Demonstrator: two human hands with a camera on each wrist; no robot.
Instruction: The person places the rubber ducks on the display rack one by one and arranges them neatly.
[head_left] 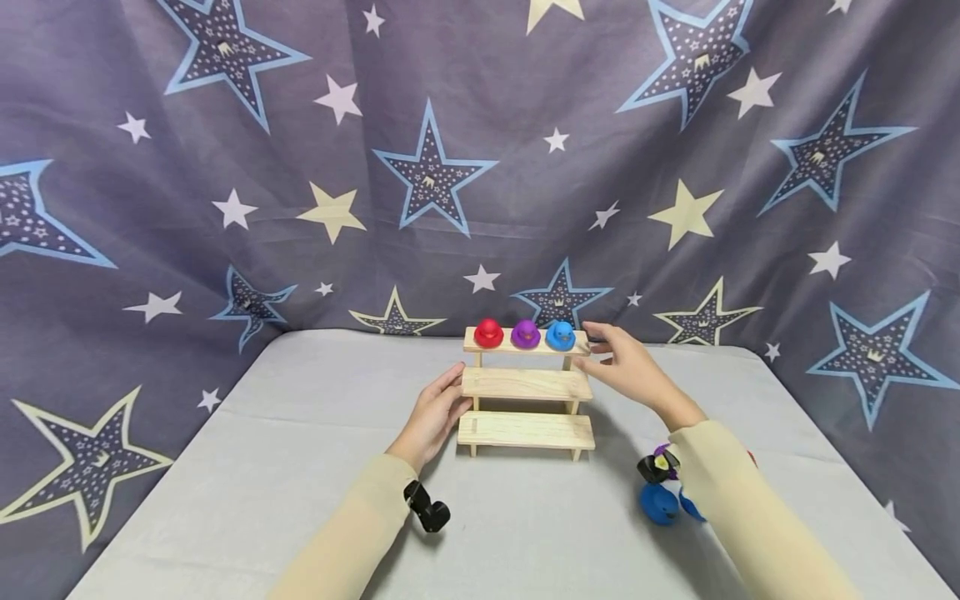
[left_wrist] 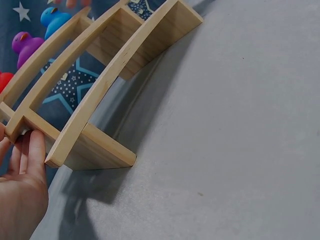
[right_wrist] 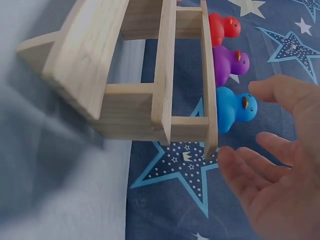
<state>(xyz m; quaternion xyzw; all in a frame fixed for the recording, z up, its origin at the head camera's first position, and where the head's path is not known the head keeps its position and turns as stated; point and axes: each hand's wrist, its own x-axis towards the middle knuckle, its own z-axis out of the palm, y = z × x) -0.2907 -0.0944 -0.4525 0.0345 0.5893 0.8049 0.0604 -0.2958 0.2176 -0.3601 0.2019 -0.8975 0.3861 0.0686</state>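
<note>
A three-step wooden display stand [head_left: 527,383] stands on the table. Along its top step sit a red duck [head_left: 489,333], a purple duck [head_left: 526,335] and a blue duck [head_left: 560,335], side by side. My left hand [head_left: 435,414] grips the left end of the middle step, and the left wrist view shows its fingers [left_wrist: 36,152] beneath the wood. Beside the blue duck, my right hand [head_left: 628,364] is held at the right end of the top step. Its fingers are spread and relaxed with nothing held, as the right wrist view shows.
Another blue duck [head_left: 658,505] lies on the grey table [head_left: 300,433] by my right sleeve, with more coloured toys partly hidden behind that forearm. A star-patterned curtain [head_left: 480,250] hangs right behind the stand. Each wrist carries a small black camera [head_left: 427,507].
</note>
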